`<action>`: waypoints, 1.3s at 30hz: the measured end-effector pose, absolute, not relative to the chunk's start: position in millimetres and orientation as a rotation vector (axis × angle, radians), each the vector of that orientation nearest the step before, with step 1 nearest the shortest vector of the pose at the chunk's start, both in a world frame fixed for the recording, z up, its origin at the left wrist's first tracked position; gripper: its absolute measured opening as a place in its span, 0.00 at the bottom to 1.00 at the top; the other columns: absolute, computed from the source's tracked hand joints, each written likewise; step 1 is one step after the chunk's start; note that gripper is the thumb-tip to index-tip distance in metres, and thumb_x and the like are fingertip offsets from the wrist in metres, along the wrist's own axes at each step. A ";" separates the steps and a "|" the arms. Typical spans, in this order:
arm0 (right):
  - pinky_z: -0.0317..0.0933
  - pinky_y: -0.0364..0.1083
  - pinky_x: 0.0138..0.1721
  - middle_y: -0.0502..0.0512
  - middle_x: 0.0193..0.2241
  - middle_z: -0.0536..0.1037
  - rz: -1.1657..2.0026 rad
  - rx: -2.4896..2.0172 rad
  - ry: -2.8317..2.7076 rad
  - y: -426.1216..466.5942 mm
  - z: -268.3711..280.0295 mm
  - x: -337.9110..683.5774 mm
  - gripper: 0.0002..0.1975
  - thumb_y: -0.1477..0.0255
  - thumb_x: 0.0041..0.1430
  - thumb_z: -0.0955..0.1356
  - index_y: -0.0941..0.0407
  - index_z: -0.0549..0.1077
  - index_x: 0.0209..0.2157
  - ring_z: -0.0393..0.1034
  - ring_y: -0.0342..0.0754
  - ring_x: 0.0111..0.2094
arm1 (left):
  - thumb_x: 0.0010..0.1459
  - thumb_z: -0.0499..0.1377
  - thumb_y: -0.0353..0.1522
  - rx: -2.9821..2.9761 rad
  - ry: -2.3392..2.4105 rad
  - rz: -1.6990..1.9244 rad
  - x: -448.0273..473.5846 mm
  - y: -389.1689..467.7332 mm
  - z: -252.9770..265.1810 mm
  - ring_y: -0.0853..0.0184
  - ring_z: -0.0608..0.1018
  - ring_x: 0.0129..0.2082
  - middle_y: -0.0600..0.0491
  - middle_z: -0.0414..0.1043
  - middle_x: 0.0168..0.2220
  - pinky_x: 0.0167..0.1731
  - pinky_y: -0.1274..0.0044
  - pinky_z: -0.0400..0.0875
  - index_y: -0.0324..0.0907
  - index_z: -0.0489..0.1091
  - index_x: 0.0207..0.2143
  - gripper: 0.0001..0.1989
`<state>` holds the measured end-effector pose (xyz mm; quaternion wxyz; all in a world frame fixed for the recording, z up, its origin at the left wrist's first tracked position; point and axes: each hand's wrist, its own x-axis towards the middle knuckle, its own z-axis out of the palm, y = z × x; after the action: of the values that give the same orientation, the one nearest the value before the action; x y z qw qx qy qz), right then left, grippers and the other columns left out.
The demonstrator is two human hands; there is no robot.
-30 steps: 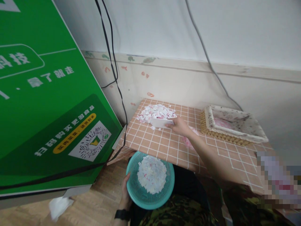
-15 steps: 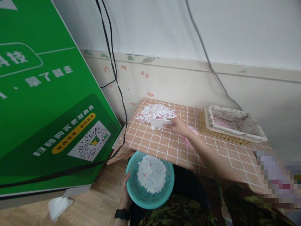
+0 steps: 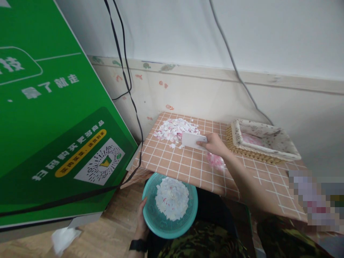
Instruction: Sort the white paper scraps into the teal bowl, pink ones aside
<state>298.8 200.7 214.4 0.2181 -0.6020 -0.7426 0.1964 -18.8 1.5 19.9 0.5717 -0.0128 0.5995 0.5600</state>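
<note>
My right hand (image 3: pixel 213 144) grips a flat white scraper (image 3: pixel 191 140) by its right end, just above the table. Behind and left of the scraper lies a heap of white and pink paper scraps (image 3: pixel 174 128), with a few loose pieces in front. My left hand (image 3: pixel 142 218) is closed on the left rim of a turquoise plastic basket (image 3: pixel 170 233), held below the table's front edge. Inside the basket is a mound of white paper scraps (image 3: pixel 172 197) with bits of pink. Near my right wrist rests a small pink-and-white bundle (image 3: pixel 215 161), partly hidden by the arm.
The table (image 3: pixel 172 161) has a brown checked cloth. At its back right stands a cloth-lined wicker basket (image 3: pixel 242 154) with something pink inside. A green panel (image 3: pixel 53 143) rises on the left, a black cable (image 3: pixel 138 125) hanging beside it. A white bag (image 3: pixel 64 239) lies on the floor.
My right hand has drawn the scraper to the right, away from the heap. A few scraps now lie apart in front of it. The left hand still holds the turquoise basket.
</note>
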 end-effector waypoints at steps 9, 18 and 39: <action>0.50 0.42 0.21 0.49 0.16 0.66 0.668 -1.611 -2.046 191.3 211.5 302.8 0.14 0.64 0.51 0.66 0.58 0.69 0.18 0.58 0.41 0.18 | 0.44 0.62 0.38 -0.032 1.226 1.333 -22.0 -1.4 15.8 0.52 0.76 0.44 0.52 0.79 0.29 0.44 0.67 0.68 0.41 0.77 0.28 0.11; 0.49 0.42 0.20 0.48 0.17 0.65 0.696 -1.613 -2.021 186.5 208.1 299.9 0.15 0.63 0.52 0.66 0.58 0.68 0.19 0.56 0.40 0.18 | 0.41 0.64 0.38 -0.017 1.240 1.351 -24.6 -1.5 7.0 0.54 0.78 0.39 0.50 0.79 0.31 0.42 0.65 0.70 0.40 0.77 0.31 0.13; 0.50 0.42 0.22 0.52 0.18 0.70 0.434 -1.808 -1.960 182.9 199.3 323.5 0.16 0.60 0.52 0.65 0.59 0.73 0.23 0.62 0.44 0.20 | 0.42 0.64 0.38 -0.062 1.202 1.322 -23.0 -1.0 14.4 0.55 0.78 0.39 0.48 0.80 0.34 0.44 0.65 0.69 0.38 0.77 0.32 0.14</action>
<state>323.5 182.9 199.3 0.2179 -0.6531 -0.7081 0.1568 -23.0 -1.0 14.4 0.6263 -0.0269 0.5241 0.5764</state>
